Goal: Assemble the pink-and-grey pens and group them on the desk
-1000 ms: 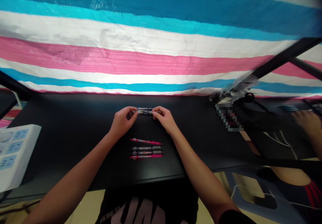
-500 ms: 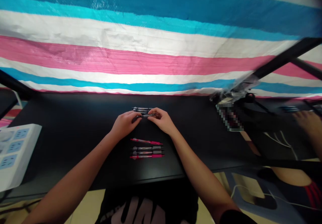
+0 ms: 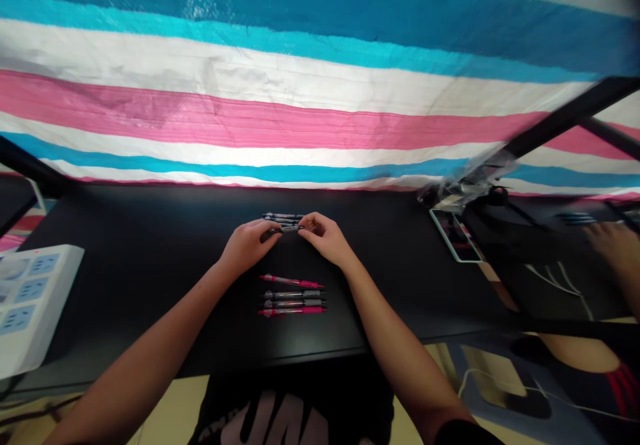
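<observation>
Currently, pen (image 3: 290,229): held crosswise by both ends; table (image 3: 400,285) contact can't be told.
Left hand (image 3: 249,242): pinched on its 9 o'clock end.
Right hand (image 3: 325,239): pinched on its 3 o'clock end.
Far pens (image 3: 283,216): lined just beyond, at 12 o'clock.
Near pens (image 3: 295,304): two red, two grey, laid at 6 o'clock.

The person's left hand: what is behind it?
Beyond the left hand, dark pens lie on the black table, with a striped sheet hanging farther back. Its fingers cover one end of a held pen; anything beneath the hand cannot be seen.
</observation>
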Tool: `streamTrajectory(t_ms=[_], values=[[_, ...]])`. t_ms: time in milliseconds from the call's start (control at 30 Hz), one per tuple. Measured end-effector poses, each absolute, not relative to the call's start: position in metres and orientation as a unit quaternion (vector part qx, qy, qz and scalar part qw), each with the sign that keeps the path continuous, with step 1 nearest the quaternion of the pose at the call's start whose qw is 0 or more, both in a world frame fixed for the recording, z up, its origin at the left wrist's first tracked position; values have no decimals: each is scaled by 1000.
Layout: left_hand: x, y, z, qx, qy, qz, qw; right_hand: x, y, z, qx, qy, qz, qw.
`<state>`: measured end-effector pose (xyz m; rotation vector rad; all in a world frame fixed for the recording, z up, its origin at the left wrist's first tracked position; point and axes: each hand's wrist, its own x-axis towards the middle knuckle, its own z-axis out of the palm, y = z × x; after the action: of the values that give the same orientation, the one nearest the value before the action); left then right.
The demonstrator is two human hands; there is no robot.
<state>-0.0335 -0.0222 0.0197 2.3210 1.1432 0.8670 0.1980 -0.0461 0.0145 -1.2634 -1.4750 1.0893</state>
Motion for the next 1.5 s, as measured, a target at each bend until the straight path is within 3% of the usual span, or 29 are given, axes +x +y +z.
streamTrajectory(t_ms=[167,367,567,767,1000,1367,1500], values=[[-32,-23,20,833,409,305,211,199,-46,17,-547,-622,400,392],[-33,-22,20,831,412,307,214,197,-47,16,-516,-602,426,435],[-33,-23,20,835,405,300,220,199,-46,18,-548,-635,379,392],[-34,-22,20,835,405,299,223,198,-48,19,-529,-629,401,404],[-33,-23,21,846,387,301,211,200,-46,17,-541,-667,381,342],[-34,-22,15,851,382,300,198,197,-49,22,-534,-671,380,347],[-36,-20,21,813,400,337,255,199,-47,23,-540,-666,378,348]])
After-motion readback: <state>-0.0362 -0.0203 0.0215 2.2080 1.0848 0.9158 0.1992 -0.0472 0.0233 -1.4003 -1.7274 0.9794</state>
